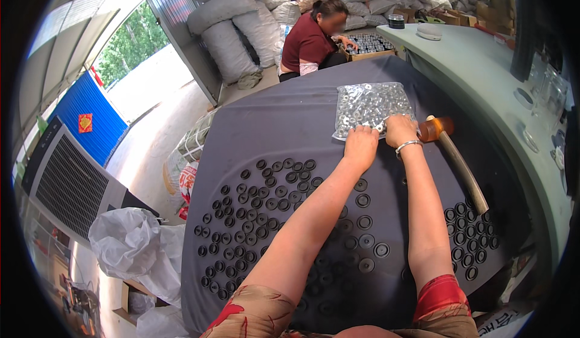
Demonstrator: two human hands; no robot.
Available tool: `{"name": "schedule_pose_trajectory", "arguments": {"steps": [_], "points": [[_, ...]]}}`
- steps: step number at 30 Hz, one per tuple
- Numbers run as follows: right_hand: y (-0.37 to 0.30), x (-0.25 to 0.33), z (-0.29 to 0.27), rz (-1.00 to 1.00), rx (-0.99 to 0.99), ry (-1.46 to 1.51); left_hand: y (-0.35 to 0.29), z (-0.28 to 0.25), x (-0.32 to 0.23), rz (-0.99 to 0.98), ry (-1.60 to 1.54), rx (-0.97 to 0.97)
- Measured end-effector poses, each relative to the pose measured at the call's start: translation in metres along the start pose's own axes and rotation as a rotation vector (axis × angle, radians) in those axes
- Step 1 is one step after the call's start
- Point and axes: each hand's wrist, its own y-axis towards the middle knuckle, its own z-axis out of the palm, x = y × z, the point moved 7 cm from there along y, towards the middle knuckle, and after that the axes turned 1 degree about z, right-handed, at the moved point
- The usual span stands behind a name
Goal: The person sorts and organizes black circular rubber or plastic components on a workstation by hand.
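Observation:
A clear plastic bag [374, 99] full of small shiny metal ring-shaped parts lies on the dark cloth-covered table [272, 117]. At its near edge my left hand [361, 146] has its fingers bent over the plastic. Close beside it, my right hand [400, 131], with a bracelet at the wrist, is closed on the bag's near right corner. Just right of that hand rests a mallet [464, 172] with an amber head and a wooden handle. Many black rings [246, 213] are spread to the left and under my forearms. More black rings [468, 235] sit in rows at the right.
Beyond the table a person [305, 42] in dark red crouches by a box [377, 53] of metal parts. A pale green counter [462, 54] runs along the right. Stuffed sacks [229, 51], an air cooler [72, 184] and white plastic bags [130, 241] stand around the left.

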Motion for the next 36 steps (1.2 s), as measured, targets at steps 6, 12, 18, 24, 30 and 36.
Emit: {"name": "schedule_pose_trajectory", "arguments": {"steps": [6,12,18,24,30,36], "points": [[0.008,-0.028,0.007,0.036,-0.261,-0.072,-0.008,-0.010,0.007,-0.214,-0.079,0.059],[0.007,-0.025,0.010,-0.177,-0.266,0.023,-0.020,0.005,0.043,-0.499,-0.195,0.213],[0.000,-0.028,0.009,-0.236,-0.441,0.071,-0.013,0.008,0.039,-0.516,-0.247,0.263],[0.008,-0.030,0.019,-0.181,-0.215,0.119,-0.013,0.014,0.041,-0.485,-0.206,0.259],[0.006,-0.028,0.021,-0.227,-0.225,0.187,-0.014,0.013,0.046,-0.470,-0.169,0.242],[0.010,-0.037,0.025,-0.212,-0.247,0.166,-0.016,0.014,0.043,-0.456,-0.164,0.230]]}}
